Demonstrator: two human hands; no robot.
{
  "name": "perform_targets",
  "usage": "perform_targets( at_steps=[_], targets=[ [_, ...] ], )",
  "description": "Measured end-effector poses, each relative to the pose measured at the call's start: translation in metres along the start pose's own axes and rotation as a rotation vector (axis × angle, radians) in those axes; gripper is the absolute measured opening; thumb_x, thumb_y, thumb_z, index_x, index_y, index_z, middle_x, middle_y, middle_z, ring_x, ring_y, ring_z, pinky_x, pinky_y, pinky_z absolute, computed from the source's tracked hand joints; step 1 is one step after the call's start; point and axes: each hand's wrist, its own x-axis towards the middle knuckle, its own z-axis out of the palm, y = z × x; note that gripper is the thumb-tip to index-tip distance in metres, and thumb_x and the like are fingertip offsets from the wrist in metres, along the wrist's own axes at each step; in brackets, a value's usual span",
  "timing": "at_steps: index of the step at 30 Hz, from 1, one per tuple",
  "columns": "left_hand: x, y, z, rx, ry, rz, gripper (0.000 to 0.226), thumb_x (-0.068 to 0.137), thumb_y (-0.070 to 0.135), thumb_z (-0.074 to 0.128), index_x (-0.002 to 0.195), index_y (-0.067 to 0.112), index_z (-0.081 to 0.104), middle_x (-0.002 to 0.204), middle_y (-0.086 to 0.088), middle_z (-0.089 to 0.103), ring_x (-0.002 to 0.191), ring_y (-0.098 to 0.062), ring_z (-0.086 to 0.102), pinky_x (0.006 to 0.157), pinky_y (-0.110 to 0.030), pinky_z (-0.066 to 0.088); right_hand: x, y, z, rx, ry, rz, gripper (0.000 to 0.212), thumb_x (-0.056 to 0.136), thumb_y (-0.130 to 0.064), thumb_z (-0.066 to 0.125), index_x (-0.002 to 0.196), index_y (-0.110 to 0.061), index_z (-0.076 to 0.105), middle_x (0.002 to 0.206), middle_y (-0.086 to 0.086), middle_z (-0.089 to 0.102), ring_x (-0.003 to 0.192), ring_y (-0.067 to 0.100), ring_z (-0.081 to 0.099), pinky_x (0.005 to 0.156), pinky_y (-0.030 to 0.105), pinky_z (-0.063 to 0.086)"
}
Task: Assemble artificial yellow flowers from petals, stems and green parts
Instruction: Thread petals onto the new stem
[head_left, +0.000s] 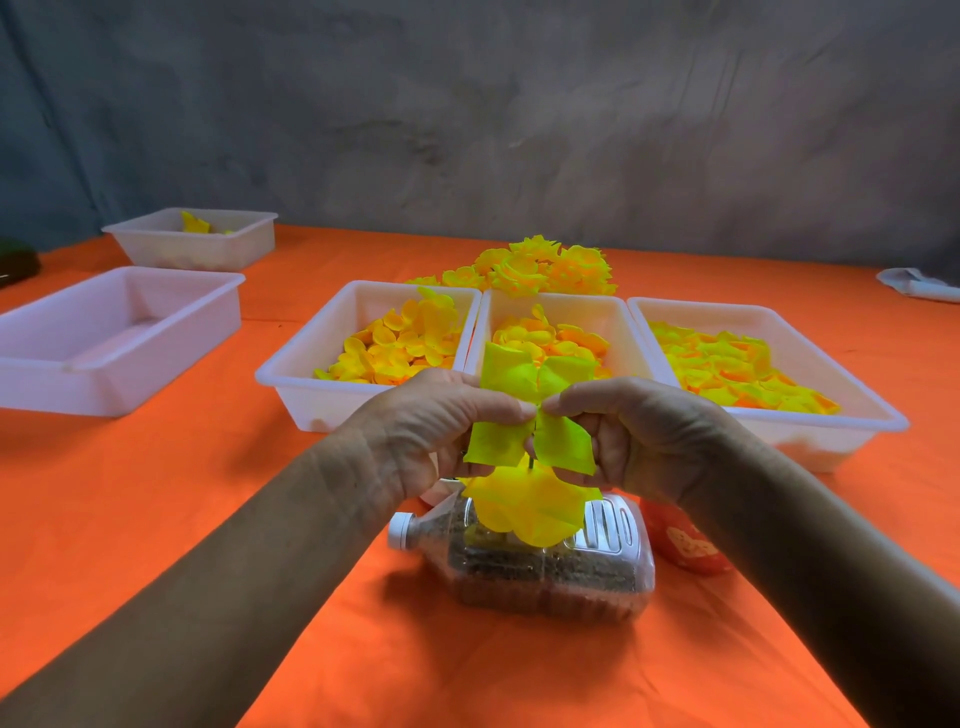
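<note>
Both hands meet in the middle of the view, above a lying plastic bottle (540, 566). My left hand (431, 421) and my right hand (634, 431) pinch a yellow-green petal layer (519, 374) at its centre, thumb tips almost touching. Its four lobes spread above and below the fingers. Under it hangs a fuller yellow flower part (524, 506) on a thin dark stem that shows only as a short piece between the layers. Finished yellow flowers (540, 267) lie in a heap behind the trays.
Three white trays of yellow petals stand in a row: left (291, 374), middle (618, 317), right (857, 410). An empty white tray (78, 384) and another (156, 244) with a few petals sit at far left. A red packet (685, 545) lies beside the bottle on the orange tablecloth (156, 493).
</note>
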Motion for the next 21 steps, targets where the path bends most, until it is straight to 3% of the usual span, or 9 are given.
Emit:
perform_targets(
  at_steps=[4,8,13,18,21],
  targets=[
    [0.0024,-0.0020,-0.0009,0.021,-0.019,0.013,0.024,0.076,0.005,0.068,0.100,0.007,0.066,0.073,-0.005,0.068,0.060,-0.017,0.063,0.064,-0.027,0.046,0.0015,0.0014,-0.0012,0.013,0.000,0.003,0.009,0.082,-0.007,0.057,0.091,-0.008,0.058,0.067,0.006,0.072,0.058,0.017,0.070,0.049,0.024,0.054],
    [0.0020,-0.0026,-0.0008,0.034,-0.018,0.015,0.014,0.076,0.006,0.068,0.086,0.014,0.064,0.066,0.000,0.068,0.056,-0.012,0.062,0.057,-0.024,0.044,0.0006,0.0013,-0.0008,0.000,-0.017,-0.010,0.030,0.060,-0.011,0.064,0.089,-0.008,0.059,0.068,0.006,0.072,0.058,0.017,0.070,0.050,0.025,0.054],
    [0.0047,-0.0031,-0.0018,0.002,0.019,0.000,0.010,0.080,0.018,0.068,0.087,0.014,0.063,0.074,-0.004,0.066,0.056,-0.014,0.060,0.055,-0.024,0.043,0.0007,0.0013,-0.0015,-0.006,-0.015,-0.025,0.039,0.055,-0.013,0.063,0.093,-0.010,0.058,0.068,0.004,0.072,0.058,0.017,0.070,0.049,0.024,0.054],
    [0.0090,-0.0063,-0.0059,-0.051,-0.035,-0.009,0.006,0.082,0.010,0.066,0.080,0.010,0.061,0.062,-0.002,0.068,0.052,-0.013,0.064,0.046,-0.022,0.047,0.0033,0.0040,-0.0011,0.005,-0.006,-0.018,0.017,0.080,-0.006,0.058,0.096,-0.010,0.054,0.067,0.004,0.071,0.058,0.019,0.070,0.049,0.025,0.054],
    [0.0099,-0.0075,-0.0079,-0.092,-0.082,-0.013,0.005,0.083,0.008,0.065,0.079,0.010,0.063,0.061,-0.001,0.069,0.052,-0.012,0.067,0.046,-0.020,0.050,0.0036,0.0059,-0.0005,0.027,0.010,-0.001,0.009,0.085,-0.005,0.054,0.094,-0.009,0.053,0.064,0.004,0.069,0.055,0.019,0.069,0.046,0.025,0.053]
  ],
)
